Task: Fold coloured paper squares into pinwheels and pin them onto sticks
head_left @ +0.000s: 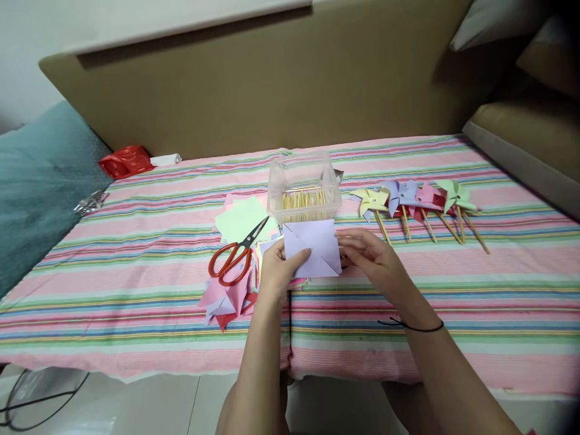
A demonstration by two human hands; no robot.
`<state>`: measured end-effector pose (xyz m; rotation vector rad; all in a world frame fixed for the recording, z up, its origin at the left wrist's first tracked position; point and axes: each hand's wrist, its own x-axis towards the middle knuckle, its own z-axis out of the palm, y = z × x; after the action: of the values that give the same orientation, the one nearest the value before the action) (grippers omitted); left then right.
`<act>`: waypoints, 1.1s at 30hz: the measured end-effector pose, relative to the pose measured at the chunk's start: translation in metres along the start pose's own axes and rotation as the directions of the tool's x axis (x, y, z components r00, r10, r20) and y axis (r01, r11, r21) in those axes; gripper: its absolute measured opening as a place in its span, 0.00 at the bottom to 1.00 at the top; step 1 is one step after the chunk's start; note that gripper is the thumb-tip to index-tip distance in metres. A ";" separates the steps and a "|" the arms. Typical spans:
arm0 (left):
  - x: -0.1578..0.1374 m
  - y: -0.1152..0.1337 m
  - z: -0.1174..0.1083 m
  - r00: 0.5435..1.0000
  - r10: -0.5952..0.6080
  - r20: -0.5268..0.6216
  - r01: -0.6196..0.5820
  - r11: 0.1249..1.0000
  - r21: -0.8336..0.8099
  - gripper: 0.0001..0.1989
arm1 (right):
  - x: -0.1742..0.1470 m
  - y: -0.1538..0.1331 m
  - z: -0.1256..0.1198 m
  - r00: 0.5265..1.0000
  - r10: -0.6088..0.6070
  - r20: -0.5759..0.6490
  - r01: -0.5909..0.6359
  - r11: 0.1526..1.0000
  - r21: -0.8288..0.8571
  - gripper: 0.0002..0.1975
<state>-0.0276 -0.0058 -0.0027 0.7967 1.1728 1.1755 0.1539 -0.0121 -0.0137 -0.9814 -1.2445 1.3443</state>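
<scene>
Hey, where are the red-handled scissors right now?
In the head view, the red-handled scissors lie left of the left hand, blades over the pale green paper and handles by the pink paper pieces.

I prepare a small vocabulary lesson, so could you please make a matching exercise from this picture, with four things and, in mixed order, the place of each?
1. scissors
2. loose sticks
3. pinwheels
4. purple square

A. inside the clear box
B. held by the left hand
C. lying right of the box
D. lying on papers left of the box

Pairs: 1-D, 2-A, 3-C, 4-B
</scene>
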 end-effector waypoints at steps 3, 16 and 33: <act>-0.001 0.001 -0.001 1.000 0.009 -0.001 -0.009 1.000 -0.006 0.18 | 0.000 0.002 -0.003 0.997 0.037 0.072 -0.032 0.997 -0.074 0.09; -0.001 -0.001 0.002 0.996 -0.032 0.089 0.028 0.999 0.038 0.16 | 0.000 0.002 0.021 0.976 0.131 -0.171 -0.131 0.991 0.011 0.14; -0.004 -0.001 0.005 0.991 -0.032 0.133 0.027 0.999 0.041 0.14 | 0.001 0.008 0.023 0.976 -0.011 -0.216 -0.020 0.990 -0.142 0.09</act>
<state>-0.0222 -0.0097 -0.0010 0.8717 1.0959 1.0610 0.1302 -0.0150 -0.0181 -1.1984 -1.1844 1.1288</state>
